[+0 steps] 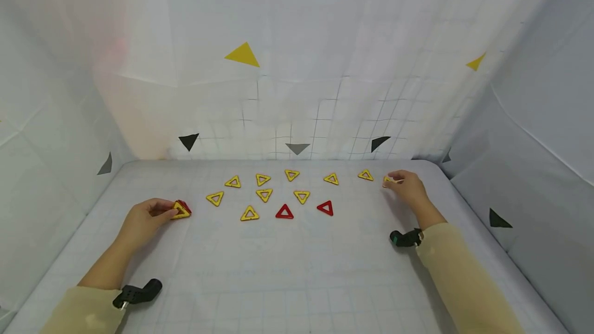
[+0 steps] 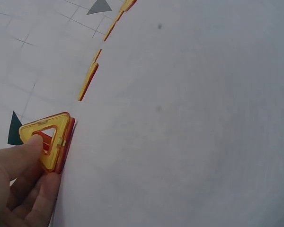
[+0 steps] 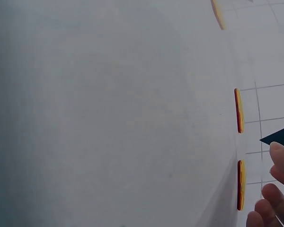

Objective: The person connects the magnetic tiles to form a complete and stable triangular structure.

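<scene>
In the head view my left hand [image 1: 144,223] grips a small stack at the left, a yellow triangle tile [image 1: 180,211] over red. The left wrist view shows the thumb of that hand [image 2: 26,182] on the yellow tile [image 2: 59,137], the fingers behind the red one [image 2: 66,146]. At the far right, my right hand [image 1: 410,189] is by a yellow tile [image 1: 387,181]. Seen from the right wrist, thumb and fingers of this hand [image 3: 277,184] stand apart beside that tile [image 3: 242,184], with no clear contact.
Between the hands lie several yellow triangle tiles [image 1: 263,179] in uneven rows, and two red ones, one [image 1: 284,216] near the middle and one [image 1: 329,211] to its right. White cloth walls [image 1: 297,107] with coloured triangles enclose the white table [image 1: 278,262].
</scene>
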Tool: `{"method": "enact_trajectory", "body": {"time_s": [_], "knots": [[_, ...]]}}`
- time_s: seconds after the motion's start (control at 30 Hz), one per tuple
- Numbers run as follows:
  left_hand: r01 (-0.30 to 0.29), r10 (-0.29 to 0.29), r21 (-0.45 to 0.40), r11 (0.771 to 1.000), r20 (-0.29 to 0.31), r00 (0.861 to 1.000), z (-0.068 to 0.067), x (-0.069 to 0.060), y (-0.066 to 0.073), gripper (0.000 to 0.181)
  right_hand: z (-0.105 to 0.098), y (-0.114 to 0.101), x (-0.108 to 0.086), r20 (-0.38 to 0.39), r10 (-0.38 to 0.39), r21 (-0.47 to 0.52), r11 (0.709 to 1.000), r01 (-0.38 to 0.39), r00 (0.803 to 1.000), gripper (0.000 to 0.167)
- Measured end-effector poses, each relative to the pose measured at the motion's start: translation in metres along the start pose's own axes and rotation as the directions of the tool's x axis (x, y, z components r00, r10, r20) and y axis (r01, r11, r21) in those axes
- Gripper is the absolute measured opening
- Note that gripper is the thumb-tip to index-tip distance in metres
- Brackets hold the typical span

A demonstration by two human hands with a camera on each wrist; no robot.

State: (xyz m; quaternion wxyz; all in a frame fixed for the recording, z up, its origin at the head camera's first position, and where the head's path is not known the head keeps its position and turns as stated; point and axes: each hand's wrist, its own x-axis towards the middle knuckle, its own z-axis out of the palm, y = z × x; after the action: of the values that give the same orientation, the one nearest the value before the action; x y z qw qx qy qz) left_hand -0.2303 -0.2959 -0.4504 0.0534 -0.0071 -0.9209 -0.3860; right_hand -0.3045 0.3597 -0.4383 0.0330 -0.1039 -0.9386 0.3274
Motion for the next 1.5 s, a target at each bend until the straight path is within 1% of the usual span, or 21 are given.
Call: {"method": "enact_trajectory", "body": {"time_s": [0.1,0.2,0.33,0.4,0.53,0.63,0.73,1.0,1.1,1.2,1.37,1.5], "knots": [[0.009,-0.009,0.003,1.000,-0.014,1.000,-0.001,0.000,0.001,0.031,-0.001,0.001,0.005,0.006,0.028,-0.001,1.000,-0.028,1.000,0.048],[0.016,-0.015,0.004,1.000,-0.026,1.000,-0.001,0.000,0.001,0.032,-0.001,0.004,0.010,0.030,0.065,0.008,0.998,-0.065,0.997,0.051],[0.031,-0.031,-0.006,0.999,-0.027,0.999,0.000,0.001,0.000,0.035,0.000,0.010,0.016,0.069,0.124,0.022,0.992,-0.126,0.990,0.055],[0.040,-0.041,-0.011,0.999,-0.025,0.999,0.000,0.002,0.000,0.036,0.001,0.012,0.018,0.083,0.139,0.029,0.989,-0.142,0.987,0.057],[0.056,-0.056,-0.018,0.998,-0.029,0.998,0.001,0.003,-0.001,0.036,0.003,0.015,0.022,0.102,0.124,-0.012,0.992,-0.124,0.987,0.058],[0.054,-0.055,-0.018,0.998,-0.031,0.998,0.001,0.003,-0.002,0.036,0.003,0.015,0.024,0.106,0.111,-0.054,0.993,-0.105,0.988,0.057],[0.052,-0.053,-0.019,0.998,-0.035,0.998,0.001,0.004,-0.002,0.036,0.003,0.015,0.024,0.108,0.109,-0.072,0.992,-0.102,0.988,0.055],[0.043,-0.044,-0.024,0.999,-0.047,0.998,0.001,0.004,-0.004,0.034,0.002,0.014,0.023,0.128,0.114,-0.068,0.992,-0.106,0.985,0.052],[0.039,-0.040,-0.027,0.999,-0.043,0.998,0.001,0.004,-0.004,0.034,0.001,0.015,0.023,0.131,0.111,-0.070,0.992,-0.102,0.985,0.052],[0.039,-0.040,-0.025,0.999,-0.036,0.999,0.001,0.004,-0.003,0.035,0.001,0.016,0.023,0.142,0.124,-0.069,0.991,-0.115,0.982,0.053],[0.043,-0.044,-0.027,0.999,-0.028,0.999,-0.002,0.002,0.001,0.036,0.000,0.017,0.021,0.169,0.162,-0.071,0.986,-0.152,0.972,0.056],[0.040,-0.041,-0.037,0.999,-0.032,0.999,-0.005,0.001,0.007,0.038,-0.002,0.015,0.018,0.196,0.173,-0.082,0.984,-0.160,0.965,0.056]]}}
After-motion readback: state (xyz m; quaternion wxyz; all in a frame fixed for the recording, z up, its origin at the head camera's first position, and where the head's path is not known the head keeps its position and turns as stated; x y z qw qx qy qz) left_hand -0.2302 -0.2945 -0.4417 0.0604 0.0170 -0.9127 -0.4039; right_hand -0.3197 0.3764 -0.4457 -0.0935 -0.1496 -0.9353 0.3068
